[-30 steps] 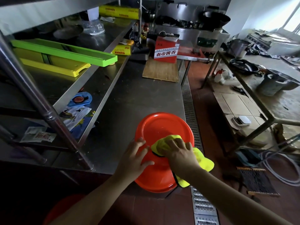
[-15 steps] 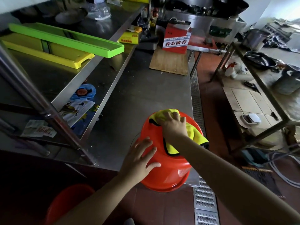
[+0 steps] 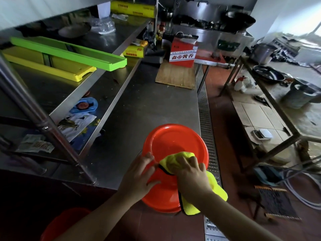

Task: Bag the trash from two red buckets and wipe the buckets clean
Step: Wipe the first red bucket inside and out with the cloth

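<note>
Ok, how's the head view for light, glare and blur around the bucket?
Head view: window glare washes out the top right; bottom left in deep shadow, second bucket barely lit; red bucket, yellow cloth and both hands sharp; wide-angle bends the shelf post.

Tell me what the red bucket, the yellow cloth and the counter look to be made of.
Bucket: apparently moulded plastic, glossy, judging by its uniform red and soft highlights. Cloth: likely microfibre, matte and fuzzy, dark-edged, draping limply over the rim. Counter: probably stainless steel, brushed grey, with dull streaky reflections.
</note>
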Motion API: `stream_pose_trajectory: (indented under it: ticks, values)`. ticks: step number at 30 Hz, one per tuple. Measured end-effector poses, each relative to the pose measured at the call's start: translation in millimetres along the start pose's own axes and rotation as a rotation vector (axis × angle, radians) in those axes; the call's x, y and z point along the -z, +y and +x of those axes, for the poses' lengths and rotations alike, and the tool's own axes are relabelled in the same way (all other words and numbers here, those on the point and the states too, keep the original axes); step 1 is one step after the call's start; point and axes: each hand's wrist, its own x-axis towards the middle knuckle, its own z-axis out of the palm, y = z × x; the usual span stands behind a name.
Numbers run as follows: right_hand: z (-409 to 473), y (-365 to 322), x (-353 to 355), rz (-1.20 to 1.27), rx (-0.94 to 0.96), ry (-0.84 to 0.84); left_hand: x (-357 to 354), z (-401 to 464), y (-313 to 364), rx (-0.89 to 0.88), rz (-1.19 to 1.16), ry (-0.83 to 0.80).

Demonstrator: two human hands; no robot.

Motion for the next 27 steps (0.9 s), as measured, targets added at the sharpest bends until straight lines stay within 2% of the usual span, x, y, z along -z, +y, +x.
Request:
stream_pose_trajectory:
  ticks: [3, 11, 15, 21, 27]
  values:
    - [26.9, 1.4, 3.3, 0.017, -0.036, 0.028, 3.8, 1.0, 3.0, 0.013, 0.034, -0.015]
    - [116.8, 19.3, 17.4, 0.052, -0.149, 0.057, 3.3, 2.0, 5.1, -0.064, 0.081, 0.078]
    - [96.4, 21.2, 19.7, 0.062, -0.132, 0.027, 2.0, 3.5, 2.8, -0.097, 0.110, 0.069]
    - [0.0, 19.5, -2.5, 0.023, -0.048, 0.027, 8.9, 5.8, 0.6, -0.100, 0.153, 0.022]
    - [49.3, 10.9, 10.8, 0.024, -0.089, 0.033, 5.0, 7.1, -1.3, -0.127, 0.125, 0.053]
